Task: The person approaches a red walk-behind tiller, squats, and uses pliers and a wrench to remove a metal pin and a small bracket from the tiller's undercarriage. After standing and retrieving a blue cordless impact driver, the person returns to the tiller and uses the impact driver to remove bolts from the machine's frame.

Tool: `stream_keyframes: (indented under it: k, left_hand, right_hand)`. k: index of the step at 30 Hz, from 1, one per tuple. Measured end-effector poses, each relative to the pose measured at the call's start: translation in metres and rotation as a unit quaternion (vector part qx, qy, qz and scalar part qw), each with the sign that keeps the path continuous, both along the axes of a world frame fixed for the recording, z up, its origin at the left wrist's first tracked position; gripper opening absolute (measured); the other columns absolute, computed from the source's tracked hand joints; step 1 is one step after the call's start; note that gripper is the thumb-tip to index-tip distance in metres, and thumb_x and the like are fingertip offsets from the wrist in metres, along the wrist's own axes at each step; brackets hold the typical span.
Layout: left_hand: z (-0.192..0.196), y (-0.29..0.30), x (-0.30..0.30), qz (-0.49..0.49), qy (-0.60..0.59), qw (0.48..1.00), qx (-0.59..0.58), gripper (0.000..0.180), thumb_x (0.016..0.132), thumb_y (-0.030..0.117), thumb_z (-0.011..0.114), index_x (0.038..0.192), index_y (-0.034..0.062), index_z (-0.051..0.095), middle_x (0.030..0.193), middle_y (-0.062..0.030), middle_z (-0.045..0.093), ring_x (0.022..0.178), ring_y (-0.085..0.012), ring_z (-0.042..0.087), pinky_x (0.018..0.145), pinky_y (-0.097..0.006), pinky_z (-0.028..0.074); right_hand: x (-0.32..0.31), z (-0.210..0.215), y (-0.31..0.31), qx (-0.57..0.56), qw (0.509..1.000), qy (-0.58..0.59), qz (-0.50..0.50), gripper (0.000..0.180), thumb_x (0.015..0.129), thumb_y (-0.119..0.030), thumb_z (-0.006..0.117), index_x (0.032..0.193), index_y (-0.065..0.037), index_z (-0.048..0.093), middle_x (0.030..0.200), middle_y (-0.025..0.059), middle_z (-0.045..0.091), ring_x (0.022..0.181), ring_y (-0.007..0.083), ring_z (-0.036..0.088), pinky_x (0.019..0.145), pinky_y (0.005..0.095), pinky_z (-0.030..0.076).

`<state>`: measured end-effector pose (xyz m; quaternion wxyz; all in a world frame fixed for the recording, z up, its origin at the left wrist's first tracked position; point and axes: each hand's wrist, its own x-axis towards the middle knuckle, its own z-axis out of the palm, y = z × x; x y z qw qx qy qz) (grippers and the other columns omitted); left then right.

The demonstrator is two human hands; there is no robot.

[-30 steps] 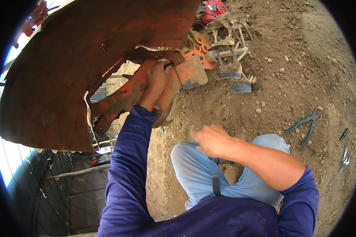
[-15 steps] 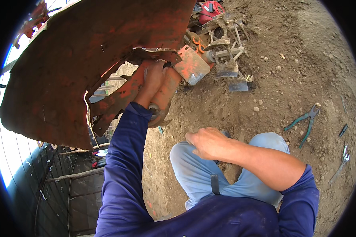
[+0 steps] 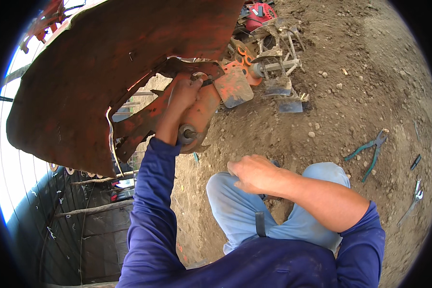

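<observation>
My left hand (image 3: 186, 93) is closed at the top of an orange, worn metal housing (image 3: 202, 104). By its fingertips a short dark piece (image 3: 207, 82) shows; whether the fingers grip it is unclear. Below that hand, a round metal hub with a shaft (image 3: 187, 134) sticks out of the housing. A large rusty red guard (image 3: 81, 96) curves over the left side. Beside the fingertips hangs a scuffed orange flat plate (image 3: 234, 87). My right hand (image 3: 253, 174) rests by my bent knee with its fingers curled in, and nothing shows in it.
Muddy tiller blades (image 3: 277, 86) stand beyond the plate, near a red machine part (image 3: 260, 17). On the soil at right lie green-handled pliers (image 3: 373, 151), a small dark rod (image 3: 415, 162) and an adjustable wrench (image 3: 412, 201). Wooden poles (image 3: 98, 209) cross dark sheeting at lower left.
The housing, guard and plate sit slightly further right and lower in view. My left hand has shifted a little down on the housing, uncovering more of its top and the hub. My right hand stays put.
</observation>
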<state>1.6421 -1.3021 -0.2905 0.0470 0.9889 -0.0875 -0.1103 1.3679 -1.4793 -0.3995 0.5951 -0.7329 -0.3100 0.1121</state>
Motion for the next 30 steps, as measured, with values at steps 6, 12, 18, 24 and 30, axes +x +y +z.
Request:
stream_keyframes:
  k: [6,12,18,24,30]
  left_hand:
    - [0.022,-0.044,-0.170,0.035,0.046,0.963,-0.264,0.031,0.100,0.024,0.076,0.121,0.0021,0.071,0.076,0.0033,0.064,0.062,-0.0047,0.055,0.055,-0.023,0.044]
    - [-0.031,-0.057,-0.221,0.058,0.141,0.824,-0.546,0.029,0.100,0.013,0.076,0.127,0.0057,0.065,0.116,-0.0061,0.069,0.095,-0.0133,0.069,0.075,-0.028,0.057]
    - [-0.044,-0.063,-0.209,0.083,0.233,0.679,-0.691,0.029,0.103,0.007,0.070,0.131,0.0088,0.061,0.129,-0.0063,0.067,0.112,-0.0195,0.069,0.094,-0.036,0.059]
    - [-0.077,-0.068,-0.226,0.075,0.148,0.867,-0.470,0.048,0.105,0.024,0.068,0.147,0.0059,0.052,0.148,-0.0143,0.057,0.131,-0.0260,0.062,0.098,-0.039,0.057]
    - [-0.114,-0.055,-0.265,0.102,0.252,0.863,-0.426,0.034,0.101,0.018,0.074,0.130,0.0022,0.063,0.128,-0.0113,0.067,0.107,-0.0211,0.070,0.080,-0.032,0.060]
  right_hand:
    - [0.027,0.002,-0.017,0.298,0.906,0.256,-0.157,0.033,0.095,-0.013,0.075,0.122,0.004,0.066,0.094,0.0128,0.075,0.084,0.0254,0.074,0.076,0.0379,0.060]
    - [0.034,0.005,-0.044,0.489,0.807,0.266,-0.198,0.043,0.097,-0.008,0.075,0.137,0.005,0.064,0.100,0.0061,0.073,0.080,0.0080,0.066,0.070,0.0242,0.056]
    - [0.026,0.017,-0.046,0.583,0.733,0.277,-0.213,0.033,0.096,0.000,0.072,0.128,0.004,0.067,0.095,0.0063,0.073,0.081,0.0081,0.068,0.076,0.0231,0.058]
    - [-0.006,-0.080,-0.171,0.352,0.768,0.141,-0.516,0.026,0.098,-0.010,0.077,0.120,0.002,0.072,0.102,0.0048,0.074,0.082,0.0081,0.066,0.072,0.0275,0.057]
    - [-0.078,-0.245,-0.326,0.358,0.440,0.327,-0.756,0.013,0.101,-0.012,0.074,0.103,0.001,0.073,0.080,0.0014,0.070,0.065,0.0081,0.063,0.057,0.0220,0.054]
